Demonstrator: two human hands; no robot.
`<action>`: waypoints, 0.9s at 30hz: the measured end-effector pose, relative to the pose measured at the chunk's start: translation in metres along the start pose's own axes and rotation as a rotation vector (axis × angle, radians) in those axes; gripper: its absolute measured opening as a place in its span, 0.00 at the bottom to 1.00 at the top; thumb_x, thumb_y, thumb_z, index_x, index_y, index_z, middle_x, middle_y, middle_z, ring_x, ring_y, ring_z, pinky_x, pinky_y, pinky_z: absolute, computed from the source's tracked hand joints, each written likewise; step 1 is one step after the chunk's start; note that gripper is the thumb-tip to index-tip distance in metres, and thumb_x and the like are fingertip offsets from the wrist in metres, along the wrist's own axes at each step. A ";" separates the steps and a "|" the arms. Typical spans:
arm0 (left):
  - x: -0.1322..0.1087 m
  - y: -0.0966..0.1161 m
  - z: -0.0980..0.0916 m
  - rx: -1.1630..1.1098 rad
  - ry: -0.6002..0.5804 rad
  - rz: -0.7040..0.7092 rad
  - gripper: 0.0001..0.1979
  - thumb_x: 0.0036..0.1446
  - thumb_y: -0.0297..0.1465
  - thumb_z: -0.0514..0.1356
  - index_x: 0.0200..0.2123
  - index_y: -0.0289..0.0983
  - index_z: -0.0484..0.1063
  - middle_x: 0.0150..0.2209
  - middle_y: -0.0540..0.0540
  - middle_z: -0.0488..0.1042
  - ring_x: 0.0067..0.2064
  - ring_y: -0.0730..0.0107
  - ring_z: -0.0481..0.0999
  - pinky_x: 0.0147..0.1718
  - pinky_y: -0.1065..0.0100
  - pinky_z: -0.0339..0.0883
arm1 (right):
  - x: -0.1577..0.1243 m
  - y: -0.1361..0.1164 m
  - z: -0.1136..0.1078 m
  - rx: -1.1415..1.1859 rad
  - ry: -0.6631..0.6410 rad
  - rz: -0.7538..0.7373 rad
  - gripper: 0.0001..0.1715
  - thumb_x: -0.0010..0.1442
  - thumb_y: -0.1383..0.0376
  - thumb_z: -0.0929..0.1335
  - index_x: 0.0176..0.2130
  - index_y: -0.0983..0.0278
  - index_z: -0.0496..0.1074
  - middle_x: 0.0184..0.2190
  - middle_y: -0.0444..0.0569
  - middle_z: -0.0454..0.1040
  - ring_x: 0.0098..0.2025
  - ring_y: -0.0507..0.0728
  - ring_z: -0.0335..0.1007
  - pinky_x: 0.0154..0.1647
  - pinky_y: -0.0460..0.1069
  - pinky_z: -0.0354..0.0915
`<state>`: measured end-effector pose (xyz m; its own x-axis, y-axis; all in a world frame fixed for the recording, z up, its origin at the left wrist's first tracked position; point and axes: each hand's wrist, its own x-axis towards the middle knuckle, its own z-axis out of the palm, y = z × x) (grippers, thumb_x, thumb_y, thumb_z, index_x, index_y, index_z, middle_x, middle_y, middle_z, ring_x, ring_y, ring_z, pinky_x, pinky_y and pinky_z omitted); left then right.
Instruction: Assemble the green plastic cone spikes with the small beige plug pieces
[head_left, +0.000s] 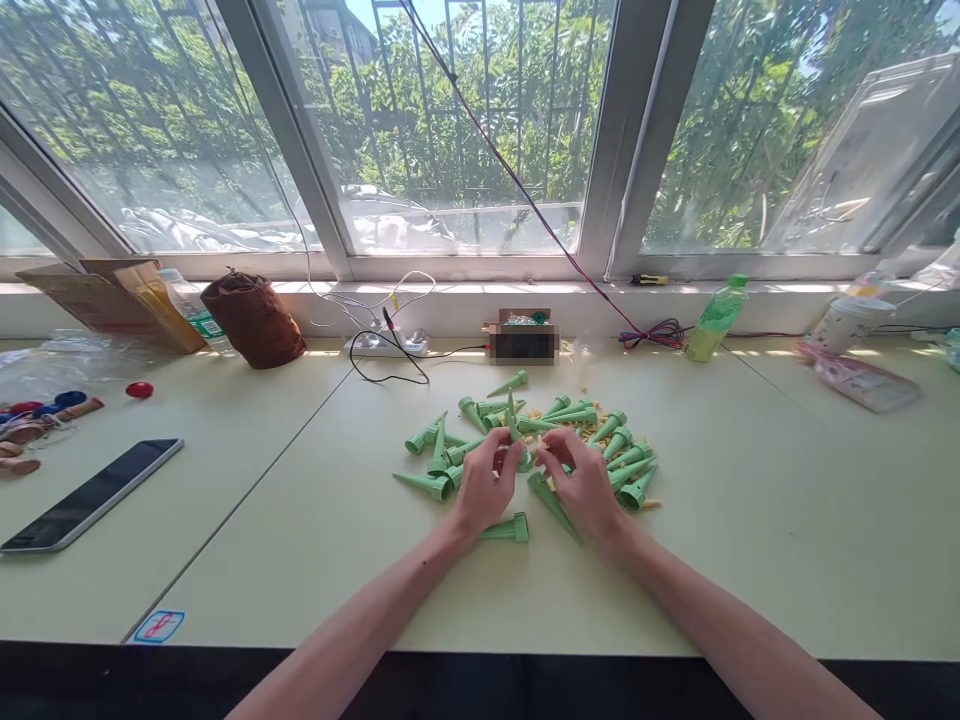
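Observation:
My left hand is closed on a green plastic watering spike, which it holds with the tip pointing up. Close to its right, my right hand has thumb and fingers pinched together near the held spike. Something small and pale may be between those fingertips, but I cannot make it out. Around both hands lie several more green spikes, among them one beside my right hand and one below my left wrist. Small yellowish pieces are scattered among the spikes on the right and behind.
Behind the pile stand a small dark device and a power strip with cables. A green bottle and a cup are at the back right. Leftward are a brown pouch, a phone-like slab and a red ball.

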<state>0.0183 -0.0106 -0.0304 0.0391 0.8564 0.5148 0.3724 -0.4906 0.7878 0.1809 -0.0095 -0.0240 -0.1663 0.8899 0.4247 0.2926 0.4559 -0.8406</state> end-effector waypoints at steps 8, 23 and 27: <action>0.002 0.005 -0.001 -0.027 0.006 -0.025 0.10 0.66 0.39 0.54 0.39 0.37 0.66 0.27 0.50 0.74 0.21 0.76 0.71 0.17 0.77 0.61 | -0.001 0.003 0.001 -0.016 0.068 -0.031 0.10 0.66 0.57 0.65 0.39 0.61 0.67 0.33 0.46 0.75 0.34 0.55 0.73 0.39 0.49 0.70; 0.001 0.007 -0.002 -0.028 -0.008 -0.018 0.09 0.67 0.38 0.53 0.39 0.38 0.65 0.25 0.51 0.71 0.22 0.76 0.72 0.18 0.77 0.62 | 0.001 0.002 0.000 -0.028 0.043 -0.054 0.10 0.67 0.58 0.65 0.37 0.62 0.67 0.31 0.44 0.73 0.32 0.53 0.71 0.36 0.47 0.68; 0.001 0.006 -0.002 -0.029 -0.012 -0.009 0.09 0.67 0.37 0.53 0.40 0.37 0.65 0.27 0.51 0.72 0.22 0.77 0.71 0.19 0.77 0.62 | 0.001 0.004 0.000 -0.025 0.049 -0.073 0.10 0.67 0.58 0.65 0.37 0.62 0.68 0.31 0.44 0.73 0.31 0.53 0.71 0.35 0.47 0.68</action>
<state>0.0189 -0.0128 -0.0242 0.0475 0.8626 0.5037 0.3454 -0.4873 0.8020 0.1817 -0.0067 -0.0273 -0.1419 0.8536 0.5011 0.3050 0.5193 -0.7983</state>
